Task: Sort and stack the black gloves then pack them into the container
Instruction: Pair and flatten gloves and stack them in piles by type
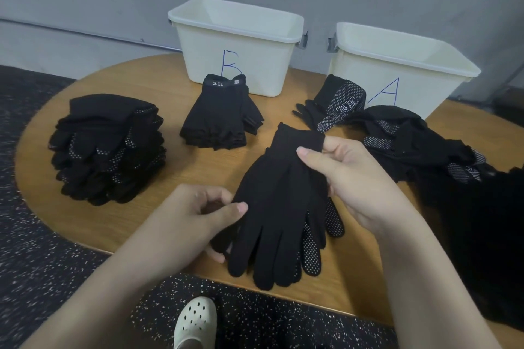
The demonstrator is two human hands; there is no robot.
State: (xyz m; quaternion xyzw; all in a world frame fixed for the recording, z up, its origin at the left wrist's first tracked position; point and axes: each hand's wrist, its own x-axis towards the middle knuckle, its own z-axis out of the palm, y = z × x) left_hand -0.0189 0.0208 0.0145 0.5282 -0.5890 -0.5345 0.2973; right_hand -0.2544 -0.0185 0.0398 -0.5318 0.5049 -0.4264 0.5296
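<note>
A pair of black full-finger gloves (279,198) with white grip dots lies layered in front of me over the table's near edge. My right hand (351,178) pinches the cuff end, and my left hand (198,215) grips the thumb side. A tall stack of dotted black gloves (109,147) stands at the left. A smaller stack of fingerless gloves marked 5.11 (219,119) sits in front of the cream bin marked B (235,45). A loose heap of black gloves (397,136) lies at the right, before the cream bin marked A (402,68).
The round wooden table (175,167) stands against a grey wall, both bins at its back edge. Dark speckled floor surrounds it. My white clog (195,320) shows below the near edge. Dark fabric (482,249) hangs over the right side.
</note>
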